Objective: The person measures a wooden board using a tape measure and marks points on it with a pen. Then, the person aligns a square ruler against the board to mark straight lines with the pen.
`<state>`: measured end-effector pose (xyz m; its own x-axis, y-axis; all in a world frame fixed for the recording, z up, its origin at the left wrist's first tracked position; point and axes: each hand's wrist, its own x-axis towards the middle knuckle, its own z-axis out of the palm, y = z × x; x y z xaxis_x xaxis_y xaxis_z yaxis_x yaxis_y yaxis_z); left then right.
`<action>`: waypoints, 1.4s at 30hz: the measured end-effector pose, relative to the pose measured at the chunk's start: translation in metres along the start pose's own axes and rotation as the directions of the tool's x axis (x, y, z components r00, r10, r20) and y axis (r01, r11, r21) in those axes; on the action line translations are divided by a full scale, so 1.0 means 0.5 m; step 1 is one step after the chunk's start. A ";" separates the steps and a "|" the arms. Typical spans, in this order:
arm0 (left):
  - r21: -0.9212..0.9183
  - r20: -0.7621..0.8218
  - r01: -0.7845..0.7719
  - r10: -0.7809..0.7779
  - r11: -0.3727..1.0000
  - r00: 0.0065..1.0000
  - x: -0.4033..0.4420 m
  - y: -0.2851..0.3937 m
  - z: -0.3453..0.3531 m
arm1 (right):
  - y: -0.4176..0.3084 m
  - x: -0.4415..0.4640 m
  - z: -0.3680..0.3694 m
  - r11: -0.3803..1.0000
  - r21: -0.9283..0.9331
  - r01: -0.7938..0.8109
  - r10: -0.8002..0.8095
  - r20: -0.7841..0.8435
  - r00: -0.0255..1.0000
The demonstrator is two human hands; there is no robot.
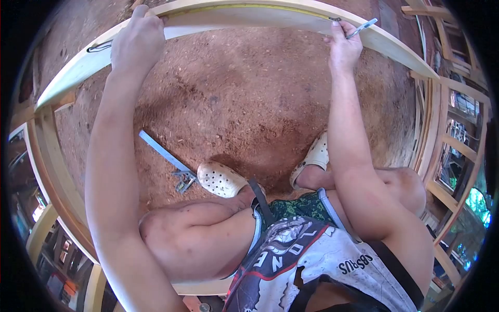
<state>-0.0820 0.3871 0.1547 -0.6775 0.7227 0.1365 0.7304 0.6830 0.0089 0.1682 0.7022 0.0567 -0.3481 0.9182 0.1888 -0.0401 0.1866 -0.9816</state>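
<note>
A long pale board point(249, 20) runs across the top of the view, bent by the lens. Along it lies a yellow tape measure point(228, 7), stretched between my two hands. My left hand point(136, 41) is closed at the board's left part, and what its fingers hold is hidden. A dark cord loop point(99, 48) hangs beside it. My right hand point(345, 48) is closed round a light pen-like marker point(362, 29), its fingertips at the tape's end near the board's edge.
A metal combination square point(163, 151) lies on the reddish dirt floor point(249, 93) beside a cream clog point(221, 179). The other clog point(314, 156) is to the right. Wooden frames point(457, 145) stand at the right, more timber point(57, 166) at the left.
</note>
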 end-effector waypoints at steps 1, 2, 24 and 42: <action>-0.007 0.016 0.002 -0.002 1.000 1.000 0.002 0.000 -0.002 | 0.000 0.001 -0.001 1.000 0.023 -0.015 0.015 0.004 1.000; -0.013 0.032 0.003 -0.003 1.000 0.999 0.003 0.000 -0.003 | 0.000 0.001 -0.001 1.000 0.024 -0.017 0.017 0.005 1.000; 0.128 -0.046 -0.070 0.077 0.989 0.996 -0.005 0.004 -0.005 | -0.008 0.004 0.002 1.000 0.016 0.000 0.000 0.013 1.000; 0.154 -0.030 -0.100 0.106 0.983 0.994 -0.003 -0.001 -0.007 | -0.006 0.007 0.002 1.000 0.005 0.006 -0.007 0.018 1.000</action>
<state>-0.0809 0.3854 0.1578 -0.5932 0.7877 0.1665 0.7724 0.6151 -0.1579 0.1665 0.7045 0.0603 -0.3649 0.9105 0.1947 -0.0466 0.1909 -0.9805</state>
